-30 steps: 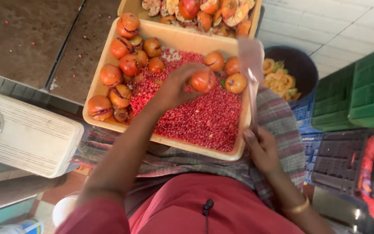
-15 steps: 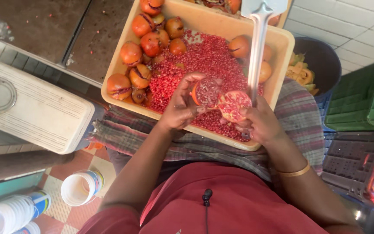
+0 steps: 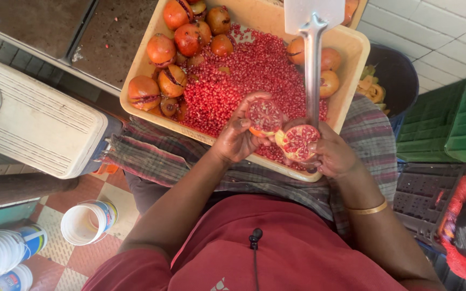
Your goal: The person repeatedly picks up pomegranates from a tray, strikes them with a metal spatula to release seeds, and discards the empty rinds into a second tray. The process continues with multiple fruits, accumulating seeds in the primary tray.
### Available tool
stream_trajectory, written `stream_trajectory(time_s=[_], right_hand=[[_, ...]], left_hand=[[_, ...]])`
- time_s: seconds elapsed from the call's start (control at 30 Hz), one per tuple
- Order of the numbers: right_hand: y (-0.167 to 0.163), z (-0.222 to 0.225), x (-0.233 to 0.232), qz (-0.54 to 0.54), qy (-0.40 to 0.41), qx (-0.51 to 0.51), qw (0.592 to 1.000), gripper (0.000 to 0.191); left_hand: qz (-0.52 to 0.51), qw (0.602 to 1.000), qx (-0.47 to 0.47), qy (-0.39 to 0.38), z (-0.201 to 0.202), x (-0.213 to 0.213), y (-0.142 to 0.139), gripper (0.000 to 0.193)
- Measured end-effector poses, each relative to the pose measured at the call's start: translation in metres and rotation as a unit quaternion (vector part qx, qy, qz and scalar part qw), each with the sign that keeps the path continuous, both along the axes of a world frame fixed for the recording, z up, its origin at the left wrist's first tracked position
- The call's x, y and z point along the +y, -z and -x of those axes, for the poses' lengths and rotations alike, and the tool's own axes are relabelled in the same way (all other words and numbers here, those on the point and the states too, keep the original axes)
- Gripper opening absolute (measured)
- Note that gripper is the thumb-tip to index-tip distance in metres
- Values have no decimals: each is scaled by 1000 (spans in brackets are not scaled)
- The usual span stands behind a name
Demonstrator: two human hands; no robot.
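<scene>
Left hand (image 3: 235, 141) gripping pomegranate half (image 3: 264, 116); right hand (image 3: 334, 156) closed on other half (image 3: 299, 141) plus cleaver (image 3: 313, 64). Both over tray (image 3: 136, 110), 6 o'clock edge.

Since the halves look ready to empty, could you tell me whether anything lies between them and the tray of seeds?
Nothing visible does. The left hand holds one half and the right hand the other half, both directly over the tray. The cleaver, also in the right hand, stands beside them, not beneath.
</scene>
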State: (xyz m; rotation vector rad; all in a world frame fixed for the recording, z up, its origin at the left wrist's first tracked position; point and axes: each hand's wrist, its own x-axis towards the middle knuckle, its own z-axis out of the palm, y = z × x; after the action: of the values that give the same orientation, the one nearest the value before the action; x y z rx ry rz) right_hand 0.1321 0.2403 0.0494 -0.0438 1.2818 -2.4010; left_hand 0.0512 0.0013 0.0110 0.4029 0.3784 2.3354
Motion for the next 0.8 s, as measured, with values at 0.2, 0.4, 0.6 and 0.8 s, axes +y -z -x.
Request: stream_trajectory(time_s=[0.2, 0.4, 0.6, 0.8], right_hand=[[6, 2, 3, 20, -12, -8, 1000, 56], [21, 1, 31, -223, 102, 43, 969, 35], [3, -4, 34, -426, 160, 14, 891, 24], [-67, -52, 16, -233, 377, 238, 864, 11]], left_hand=[[-41, 994, -102, 0, -6, 14, 2, 60], [-23, 985, -124, -115, 15, -7, -3, 53], [58, 976, -123, -172, 22, -5, 6, 47], [58, 969, -123, -208, 35, -3, 21, 52]])
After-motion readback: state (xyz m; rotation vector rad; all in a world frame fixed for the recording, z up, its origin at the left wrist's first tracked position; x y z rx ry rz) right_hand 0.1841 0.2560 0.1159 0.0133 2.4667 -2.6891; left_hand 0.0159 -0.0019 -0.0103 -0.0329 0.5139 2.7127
